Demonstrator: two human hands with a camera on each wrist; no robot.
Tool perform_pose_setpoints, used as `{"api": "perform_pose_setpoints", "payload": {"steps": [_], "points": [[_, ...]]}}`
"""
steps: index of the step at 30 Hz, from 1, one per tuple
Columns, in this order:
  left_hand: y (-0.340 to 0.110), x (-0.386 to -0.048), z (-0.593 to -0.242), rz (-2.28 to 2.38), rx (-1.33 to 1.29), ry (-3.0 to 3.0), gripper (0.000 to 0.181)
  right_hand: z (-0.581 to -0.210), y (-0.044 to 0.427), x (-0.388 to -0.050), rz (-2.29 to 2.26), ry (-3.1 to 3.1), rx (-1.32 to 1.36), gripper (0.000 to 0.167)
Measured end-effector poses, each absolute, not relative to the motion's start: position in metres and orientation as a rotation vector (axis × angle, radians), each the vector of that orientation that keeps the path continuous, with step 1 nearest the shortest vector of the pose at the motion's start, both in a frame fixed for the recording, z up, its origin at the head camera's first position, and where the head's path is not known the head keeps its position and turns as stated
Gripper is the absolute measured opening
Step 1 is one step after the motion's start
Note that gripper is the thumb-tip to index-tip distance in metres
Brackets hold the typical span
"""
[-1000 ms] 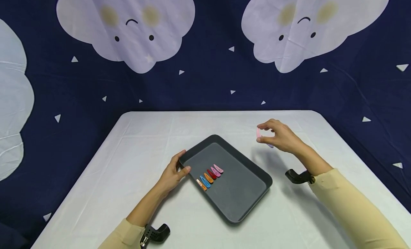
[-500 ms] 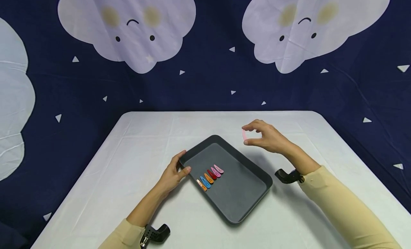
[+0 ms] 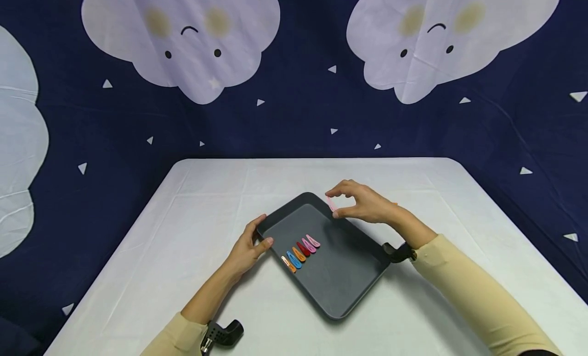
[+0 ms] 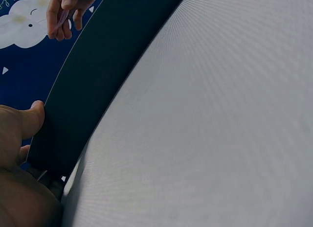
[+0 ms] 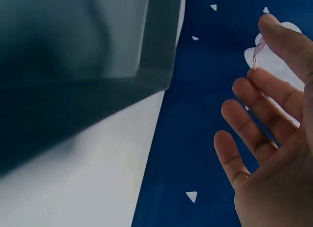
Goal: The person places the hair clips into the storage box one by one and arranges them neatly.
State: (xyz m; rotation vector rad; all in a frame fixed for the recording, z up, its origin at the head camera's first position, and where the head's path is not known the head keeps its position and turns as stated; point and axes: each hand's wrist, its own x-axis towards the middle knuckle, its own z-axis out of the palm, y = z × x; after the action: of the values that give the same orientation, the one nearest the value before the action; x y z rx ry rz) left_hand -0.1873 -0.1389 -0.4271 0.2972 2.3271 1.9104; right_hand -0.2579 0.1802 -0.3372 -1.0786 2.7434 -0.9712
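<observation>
one table [image 3: 206, 218] bears a gray tray [image 3: 340, 274], its corner gripped by the left hand [image 3: 245, 250]; near the rim the right hand [image 3: 365, 203] pinches a pink snap hair clip [image 3: 330, 203] endwise, apt for something likely light, springy.

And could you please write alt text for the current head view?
A right hand pinches a pink hair clip near the far rim of a gray tray, which the left hand holds at its left corner. Six more clips lie in a row inside the tray, which stands on a white tabletop.
</observation>
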Motion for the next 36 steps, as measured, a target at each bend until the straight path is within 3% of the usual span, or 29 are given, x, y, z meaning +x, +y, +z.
{"api": "perform_pose_setpoints", "payload": {"steps": [36], "points": [[-0.139,-0.188,-0.429,1.898,0.310,2.359,0.066,-0.389,0.154,-0.270,-0.643,2.545,-1.204,0.049]]}}
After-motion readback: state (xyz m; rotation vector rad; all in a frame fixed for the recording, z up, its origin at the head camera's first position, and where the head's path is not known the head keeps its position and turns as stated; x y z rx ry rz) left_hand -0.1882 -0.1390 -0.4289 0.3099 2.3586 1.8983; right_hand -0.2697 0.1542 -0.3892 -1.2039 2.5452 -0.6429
